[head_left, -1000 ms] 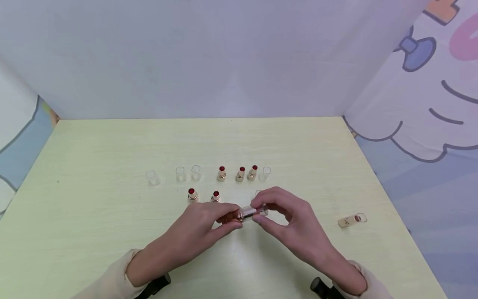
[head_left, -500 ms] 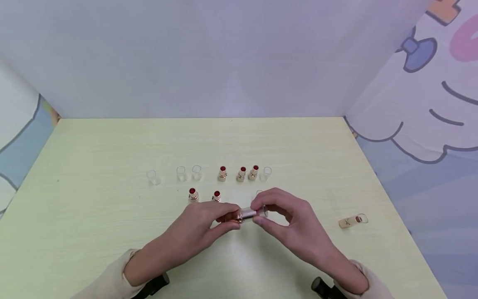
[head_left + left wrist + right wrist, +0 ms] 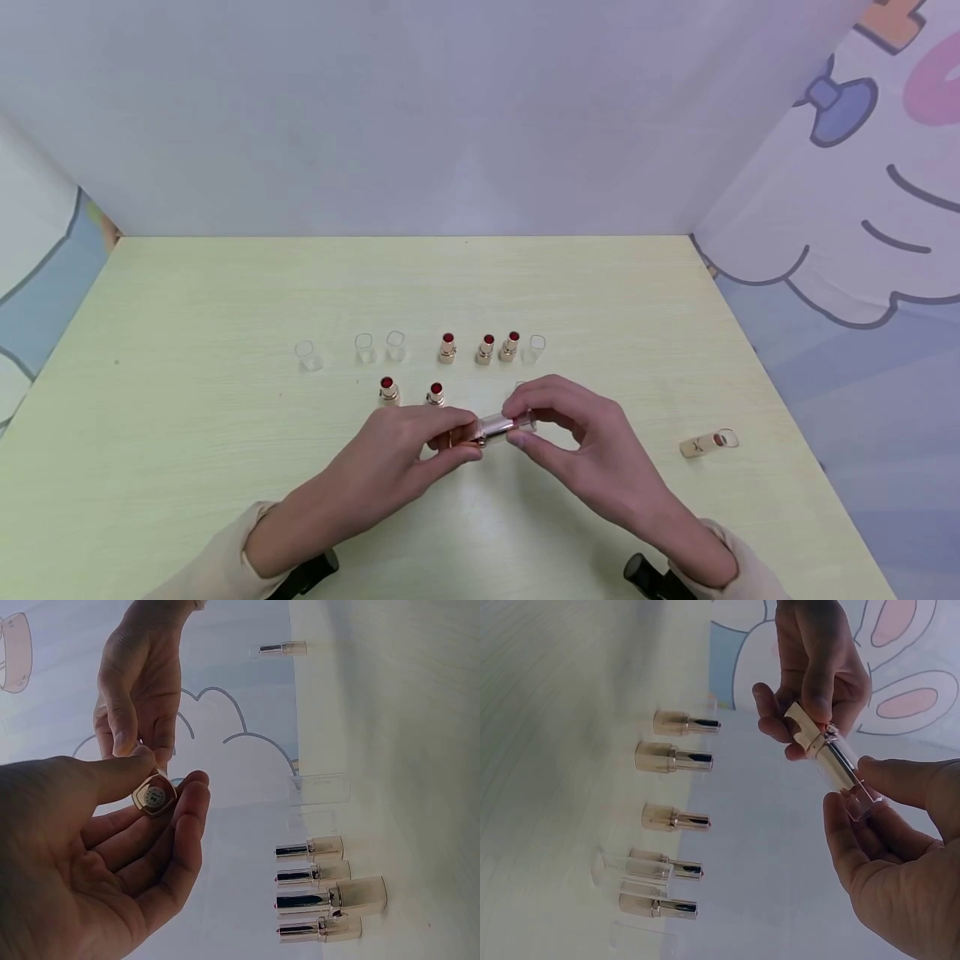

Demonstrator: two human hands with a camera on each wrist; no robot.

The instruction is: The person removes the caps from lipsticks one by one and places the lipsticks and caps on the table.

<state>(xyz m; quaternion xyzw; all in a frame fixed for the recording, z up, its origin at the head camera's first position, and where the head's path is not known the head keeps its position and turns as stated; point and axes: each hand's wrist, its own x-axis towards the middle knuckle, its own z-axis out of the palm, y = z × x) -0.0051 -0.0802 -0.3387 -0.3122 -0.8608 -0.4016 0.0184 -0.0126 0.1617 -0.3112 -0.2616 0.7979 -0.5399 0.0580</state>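
Note:
Above the table a lipstick [image 3: 834, 756] lies level between both hands, a clear cap around its silver tube. My left hand [image 3: 397, 454] pinches the gold base between thumb and fingers; the flat end of that base faces the left wrist view. With thumb and fingertips my right hand [image 3: 581, 442] grips the clear cap [image 3: 859, 804] near its far end. Just beyond the left hand stand two uncapped lipsticks, one at left [image 3: 388, 390] and one at right [image 3: 435, 394]. Part of a clear cap behind the right fingers is hidden.
Farther back three uncapped lipsticks [image 3: 485, 349] stand upright beside a clear cap [image 3: 534, 349]. To their left are three more clear caps [image 3: 364, 348]. A capped lipstick [image 3: 708, 443] is at the right of the pale table [image 3: 187, 400]. A light cloth wall [image 3: 420, 125] rises behind.
Both hands keep their hold on the lipstick and its cap, with only a very slight shift. The things on the table stay where they were.

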